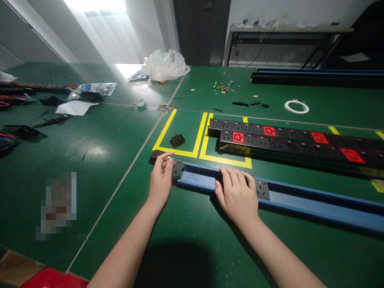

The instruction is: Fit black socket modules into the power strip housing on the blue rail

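The blue rail (300, 198) lay flat on the green table (186, 240), its long axis running left to right, near end pointing left. The left hand (161, 180) pinched a black socket module (177, 168) just beside that end, while the right hand (237, 196) pressed flat, fingers together, on the rail.

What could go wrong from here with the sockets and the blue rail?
1. The left hand touches a loose socket block at the open end of the blue rail; it could go in crooked and jam.
2. The right hand lies over the rail beside a seated socket; fingers might get pinched.
3. Another loose block lies nearby and might get knocked.
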`<state>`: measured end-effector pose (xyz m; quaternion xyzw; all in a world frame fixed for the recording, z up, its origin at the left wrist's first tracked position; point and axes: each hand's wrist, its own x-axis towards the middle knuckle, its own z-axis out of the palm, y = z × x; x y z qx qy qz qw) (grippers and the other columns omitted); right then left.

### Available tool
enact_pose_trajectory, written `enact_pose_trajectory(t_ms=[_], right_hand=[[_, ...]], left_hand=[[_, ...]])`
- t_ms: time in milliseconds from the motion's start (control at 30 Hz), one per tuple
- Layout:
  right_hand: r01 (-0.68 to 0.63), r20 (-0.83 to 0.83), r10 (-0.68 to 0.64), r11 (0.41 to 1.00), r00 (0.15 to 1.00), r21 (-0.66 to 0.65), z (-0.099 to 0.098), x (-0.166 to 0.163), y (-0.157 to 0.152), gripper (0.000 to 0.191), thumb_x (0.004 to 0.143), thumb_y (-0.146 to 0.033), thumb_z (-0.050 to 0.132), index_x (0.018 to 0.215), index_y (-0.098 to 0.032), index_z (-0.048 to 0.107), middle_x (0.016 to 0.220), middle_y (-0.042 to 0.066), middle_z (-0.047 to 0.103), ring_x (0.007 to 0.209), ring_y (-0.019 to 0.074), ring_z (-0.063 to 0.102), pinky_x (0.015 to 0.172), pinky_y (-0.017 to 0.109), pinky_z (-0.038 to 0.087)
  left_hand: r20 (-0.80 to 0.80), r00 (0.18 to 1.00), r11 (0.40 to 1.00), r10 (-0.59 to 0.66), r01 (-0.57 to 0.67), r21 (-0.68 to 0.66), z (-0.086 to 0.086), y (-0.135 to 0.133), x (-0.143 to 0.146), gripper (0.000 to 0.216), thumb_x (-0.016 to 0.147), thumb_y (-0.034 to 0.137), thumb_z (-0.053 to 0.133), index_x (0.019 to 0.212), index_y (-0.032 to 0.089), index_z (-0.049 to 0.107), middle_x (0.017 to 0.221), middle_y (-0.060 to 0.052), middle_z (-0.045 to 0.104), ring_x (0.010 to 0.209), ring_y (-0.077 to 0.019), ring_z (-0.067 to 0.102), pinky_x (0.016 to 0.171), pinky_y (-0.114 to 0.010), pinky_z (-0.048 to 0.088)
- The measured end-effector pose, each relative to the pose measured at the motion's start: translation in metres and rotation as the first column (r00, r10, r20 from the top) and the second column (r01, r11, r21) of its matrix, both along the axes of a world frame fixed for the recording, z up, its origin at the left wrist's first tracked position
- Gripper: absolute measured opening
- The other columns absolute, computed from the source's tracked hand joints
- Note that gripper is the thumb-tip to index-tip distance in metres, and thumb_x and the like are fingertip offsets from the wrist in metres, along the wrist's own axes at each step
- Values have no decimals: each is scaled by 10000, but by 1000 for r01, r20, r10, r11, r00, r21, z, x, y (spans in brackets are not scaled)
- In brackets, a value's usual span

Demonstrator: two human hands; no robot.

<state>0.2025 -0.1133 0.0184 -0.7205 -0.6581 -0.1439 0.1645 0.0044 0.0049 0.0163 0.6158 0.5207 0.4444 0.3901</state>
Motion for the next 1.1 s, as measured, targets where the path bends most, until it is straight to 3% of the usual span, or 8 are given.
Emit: enact_pose_trajectory(t_ms=[133, 433, 667, 933, 1100], right_hand=[[-11, 18, 11, 999, 1000, 30, -2, 1, 1, 420, 951, -354, 467, 1290, -130, 572, 1189, 85, 645, 1090, 234, 548, 968, 409, 314], [-21, 17, 20, 1000, 1000, 22, -1, 1, 1, 436, 941, -352, 487, 1297, -117, 576, 1199, 100, 644, 1095, 239, 551, 966, 407, 313], [-18, 17, 17, 1000, 1000, 16, 0, 1, 1, 432, 950, -355, 467, 1296, -118, 573, 1191, 89, 645, 1093, 231, 546, 968, 401, 320], [-19, 26, 19, 1000, 999, 20, 0, 1, 2, 435, 939, -351, 483, 1292, -113, 574, 1190, 97, 645, 1086, 236, 546, 962, 401, 316], [-18, 35, 18, 1000, 999, 20, -1, 1, 2, 434, 944, -348, 471, 1295, -114, 571, 1184, 98, 646, 1080, 235, 547, 956, 398, 319]], left_hand=[[-161, 986, 999, 33, -33, 3, 1, -1, -5, 516, 968, 532, 297, 981, 204, 696, 954, -24, 701, 848, -168, 633, 723, -251, 451], [4, 1000, 994, 14, -13, -107, -5, 4, -1, 626, 932, 627, 291, 935, 159, 707, 888, -53, 717, 801, -171, 653, 696, -250, 464], [-24, 999, 996, -28, 26, -87, -10, 7, -2, 611, 948, 609, 266, 971, 174, 695, 960, -56, 710, 878, -175, 654, 744, -255, 464], [-81, 996, 999, 33, -33, 1, -13, -1, 2, 592, 955, 596, 243, 1008, 191, 671, 985, -58, 692, 907, -176, 647, 785, -267, 478], [-52, 999, 1000, -11, 10, -17, -10, -7, 7, 580, 960, 583, 242, 1058, 195, 662, 1077, -76, 705, 1005, -193, 655, 894, -297, 493]])
